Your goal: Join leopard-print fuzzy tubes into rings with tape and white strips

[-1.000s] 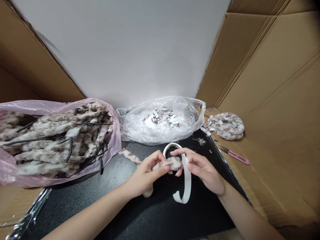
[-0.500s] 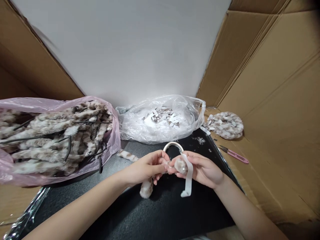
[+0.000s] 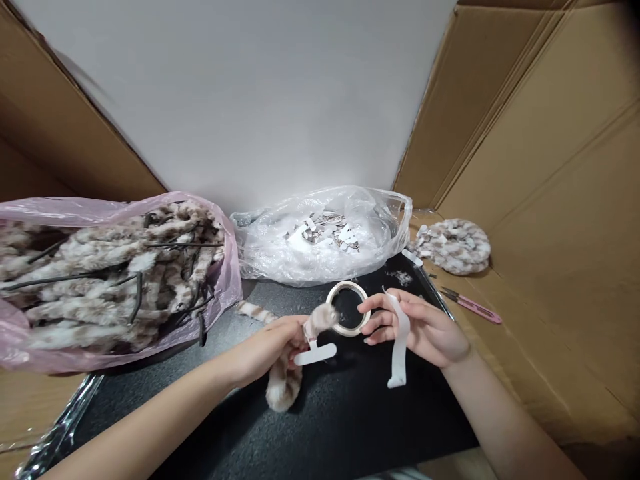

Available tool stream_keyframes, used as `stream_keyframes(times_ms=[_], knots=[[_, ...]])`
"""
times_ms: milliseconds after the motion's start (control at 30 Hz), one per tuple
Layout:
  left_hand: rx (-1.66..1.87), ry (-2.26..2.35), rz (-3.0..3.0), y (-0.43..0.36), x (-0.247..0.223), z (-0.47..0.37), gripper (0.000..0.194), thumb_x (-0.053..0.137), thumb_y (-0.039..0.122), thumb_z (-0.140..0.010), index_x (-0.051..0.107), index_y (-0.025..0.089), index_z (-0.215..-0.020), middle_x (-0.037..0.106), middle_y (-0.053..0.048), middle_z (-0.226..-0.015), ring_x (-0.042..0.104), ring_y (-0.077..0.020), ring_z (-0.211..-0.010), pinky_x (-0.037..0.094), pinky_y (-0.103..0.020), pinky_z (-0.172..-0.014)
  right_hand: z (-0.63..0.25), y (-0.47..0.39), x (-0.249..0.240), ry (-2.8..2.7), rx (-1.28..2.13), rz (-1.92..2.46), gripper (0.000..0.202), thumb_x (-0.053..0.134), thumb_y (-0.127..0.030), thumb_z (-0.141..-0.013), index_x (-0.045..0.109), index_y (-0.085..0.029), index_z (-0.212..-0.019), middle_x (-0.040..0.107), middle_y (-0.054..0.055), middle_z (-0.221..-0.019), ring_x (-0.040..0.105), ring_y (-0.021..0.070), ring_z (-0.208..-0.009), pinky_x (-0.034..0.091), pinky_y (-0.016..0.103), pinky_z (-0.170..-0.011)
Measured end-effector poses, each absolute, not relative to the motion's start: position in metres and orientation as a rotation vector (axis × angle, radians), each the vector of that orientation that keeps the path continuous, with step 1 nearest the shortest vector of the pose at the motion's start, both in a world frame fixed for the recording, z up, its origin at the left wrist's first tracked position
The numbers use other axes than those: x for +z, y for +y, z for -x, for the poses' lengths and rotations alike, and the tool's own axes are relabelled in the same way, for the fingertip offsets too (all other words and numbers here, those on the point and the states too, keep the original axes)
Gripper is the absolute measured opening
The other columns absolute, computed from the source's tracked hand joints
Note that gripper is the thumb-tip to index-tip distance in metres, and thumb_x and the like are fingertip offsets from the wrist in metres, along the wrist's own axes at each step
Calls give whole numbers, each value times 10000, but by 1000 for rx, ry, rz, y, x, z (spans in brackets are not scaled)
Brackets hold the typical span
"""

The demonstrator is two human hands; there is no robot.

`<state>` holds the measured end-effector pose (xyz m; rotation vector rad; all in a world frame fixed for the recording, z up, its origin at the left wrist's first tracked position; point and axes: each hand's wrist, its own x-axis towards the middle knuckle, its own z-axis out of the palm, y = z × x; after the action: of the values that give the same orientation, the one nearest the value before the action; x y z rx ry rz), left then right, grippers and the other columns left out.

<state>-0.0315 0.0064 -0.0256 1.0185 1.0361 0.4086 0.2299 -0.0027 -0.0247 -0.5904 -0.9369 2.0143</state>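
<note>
Furry strip (image 3: 283, 392) first: it is in the left hand (image 3: 285, 340), above the black table. Behind rises a pale wall (image 3: 260, 100), with cardboard (image 3: 550, 267) standing at both sides. The black table (image 3: 215, 433) spreads beneath both hands. On its left, an open pink bag (image 3: 233, 273) holds a heap of furry lengths (image 3: 100, 303) with black rods (image 3: 139, 300) among them; touching it, a clear bag (image 3: 270, 260) holds white scraps (image 3: 325, 230).

The left thumb and fingers are clamped around the strip — one end pokes out toward the right, and a loop hangs below. The right hand (image 3: 430, 327) is near, its fingers loosely curled and spread from one another. Beyond the table's right edge lies a furry coil (image 3: 455, 247), with pink-handled snips (image 3: 473, 306) near it. A tape roll (image 3: 346, 331) lies flat between the hands. A piece of tape (image 3: 399, 350) hangs from the right hand — pinched or merely stuck, I cannot tell. Smallest, a white tag (image 3: 316, 355) shows just below the strip's end.
</note>
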Motion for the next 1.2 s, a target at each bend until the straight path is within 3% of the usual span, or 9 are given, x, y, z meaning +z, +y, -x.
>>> stream_keyframes(times_ms=[167,267,367,500,600,767,967,1133,1200], knots=[[394,985,-1003,3,-31,35,463,585,620,-780,449,184,-703,264,86,-575,199,-69,-509,181,-206,-479,-225,0,-32,-921,2012,649,179,586,-302,-896,648,-152,-973,677,119,-1107,680,213,-935,544,366,-826],[407,946,-1066,3,-29,33,471,588,641,-789,482,182,-768,199,100,-579,135,-69,-513,130,-201,-459,-221,0,-34,-872,2010,659,168,586,-277,-887,652,-152,-978,647,122,-1191,682,204,-922,546,326,-774],[417,943,-1166,4,-24,29,415,571,587,-836,500,179,-800,333,81,-593,253,-65,-506,228,-186,-469,-219,-1,-32,-846,2059,591,191,591,-300,-879,658,-153,-981,608,125,-1263,679,221,-943,548,325,-758],[385,954,-1293,4,-19,23,361,541,516,-867,572,157,-863,580,-26,-822,543,-144,-748,441,-255,-706,-218,-4,-31,-827,2113,527,194,613,-345,-859,642,-175,-948,594,121,-1283,659,243,-1009,542,366,-806],[387,1011,-1325,4,-21,21,296,540,453,-862,567,158,-847,548,-3,-759,525,-141,-712,432,-250,-677,-216,-5,-33,-836,2139,528,226,615,-358,-853,630,-176,-986,585,133,-1290,648,251,-1037,528,389,-843],[424,1042,-1454,3,-25,18,314,464,454,-902,528,179,-765,392,51,-659,356,-105,-591,313,-213,-544,-212,-7,-34,-822,2168,530,218,602,-337,-856,611,-162,-987,594,145,-1278,648,252,-1057,494,424,-912],[365,1028,-1611,5,-25,17,374,403,468,-944,516,179,-736,426,40,-657,385,-114,-618,323,-217,-576,-211,-5,-35,-738,2160,565,129,589,-270,-854,586,-153,-909,634,142,-1233,669,238,-1038,490,387,-917],[350,1041,-1672,6,-23,14,262,432,366,-935,558,175,-806,585,-6,-738,537,-147,-687,414,-224,-632,-210,-5,-37,-713,2157,578,106,599,-245,-840,564,-151,-874,663,147,-1177,668,244,-1050,480,379,-930],[348,1061,-1680,6,-23,13,258,428,362,-930,551,176,-799,578,-4,-735,529,-144,-677,409,-217,-611,-209,-6,-38,-706,2158,586,102,602,-238,-841,557,-153,-873,666,146,-1174,668,242,-1055,474,383,-944]])
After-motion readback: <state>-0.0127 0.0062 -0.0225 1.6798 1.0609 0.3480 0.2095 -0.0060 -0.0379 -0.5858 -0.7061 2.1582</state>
